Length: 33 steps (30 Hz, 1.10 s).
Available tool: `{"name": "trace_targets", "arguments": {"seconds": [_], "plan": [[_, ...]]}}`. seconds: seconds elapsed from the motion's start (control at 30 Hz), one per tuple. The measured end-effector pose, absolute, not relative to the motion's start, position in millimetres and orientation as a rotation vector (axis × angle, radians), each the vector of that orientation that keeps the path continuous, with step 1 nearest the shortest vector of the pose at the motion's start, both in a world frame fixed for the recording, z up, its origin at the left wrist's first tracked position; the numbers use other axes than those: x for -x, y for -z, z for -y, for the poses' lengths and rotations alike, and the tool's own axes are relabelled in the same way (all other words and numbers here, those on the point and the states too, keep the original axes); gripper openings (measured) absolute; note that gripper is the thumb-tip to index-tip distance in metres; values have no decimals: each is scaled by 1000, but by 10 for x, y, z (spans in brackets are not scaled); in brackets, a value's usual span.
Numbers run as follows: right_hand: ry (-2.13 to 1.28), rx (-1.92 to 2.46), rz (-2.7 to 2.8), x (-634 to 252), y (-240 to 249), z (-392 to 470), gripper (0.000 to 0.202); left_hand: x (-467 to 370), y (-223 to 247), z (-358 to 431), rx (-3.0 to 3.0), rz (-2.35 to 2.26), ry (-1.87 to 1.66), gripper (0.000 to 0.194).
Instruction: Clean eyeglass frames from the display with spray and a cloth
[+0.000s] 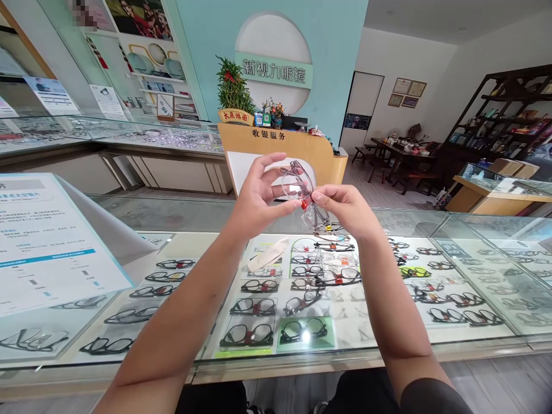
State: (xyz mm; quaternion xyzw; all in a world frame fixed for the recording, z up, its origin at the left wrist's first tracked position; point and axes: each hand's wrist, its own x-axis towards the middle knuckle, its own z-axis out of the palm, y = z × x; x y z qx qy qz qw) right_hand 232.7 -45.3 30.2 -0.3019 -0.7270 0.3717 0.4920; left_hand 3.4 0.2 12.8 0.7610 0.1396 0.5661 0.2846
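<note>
A pair of clear-framed glasses (296, 183) is held up above the glass counter, turned so that one lens sits over the other. A small red tag shows at its bridge. My left hand (259, 198) curves around the upper lens from the left, its thumb reaching toward the red tag and its other fingers partly behind the lens. From the right, my right hand (345, 208) pinches the frame near the bridge between thumb and forefinger. Below, rows of glasses, such as a dark pair (338, 277), lie beside a pale folded cloth (268, 256).
The glass display counter (319, 359) spans the front. A printed sign (56, 241) stands on it at left. Beyond are a wooden cashier desk (276, 146) with a plant (235, 86), another display case (159, 129) and a dark table (403, 150) with stools.
</note>
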Motion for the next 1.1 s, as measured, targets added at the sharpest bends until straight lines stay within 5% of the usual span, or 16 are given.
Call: {"name": "trace_targets", "arguments": {"seconds": [0.2,0.3,0.37,0.47,0.67,0.93,1.1], "plan": [[-761,848,1649,-2276,-328,481,40,-195,-74,109,-2001,-549,-1838,68],[-678,864,1596,-2230,-331,487,36,-317,-64,292,-2006,-852,-2163,23],[-590,853,1560,-2183,-311,492,30,-368,-76,402,-2072,-930,-2032,5],[-344,885,1563,-2084,-266,515,21,-394,-100,479,-1965,-947,-1732,21],[22,1055,1642,-1915,-237,639,22,-387,-113,424,-1705,-924,-1679,30],[91,1228,1826,-1849,-397,1076,34,-391,-153,428,-1625,-896,-1676,22],[60,1156,1774,-2071,-404,1293,22,-355,-178,448,-1714,-903,-1561,23]]}}
